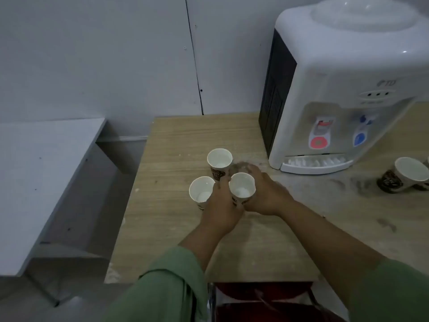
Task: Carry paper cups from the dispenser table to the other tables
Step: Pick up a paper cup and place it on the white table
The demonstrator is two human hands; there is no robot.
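Observation:
Three white paper cups with dark printed bands stand close together on the wooden dispenser table (176,228). The far cup (219,159) stands upright. The left cup (201,190) leans against my left hand (220,210), whose fingers press between the cups. The near right cup (242,185) is clasped between both hands, with my right hand (264,194) wrapped around its right side. A white water dispenser (343,89) with a red and a blue tap stands at the table's back right. More cups (405,175) sit at the far right edge.
A grey table (39,177) stands to the left, across a gap of floor. A grey panel wall (116,54) runs behind both tables. A dark red chair seat (262,300) shows below the wooden table's front edge.

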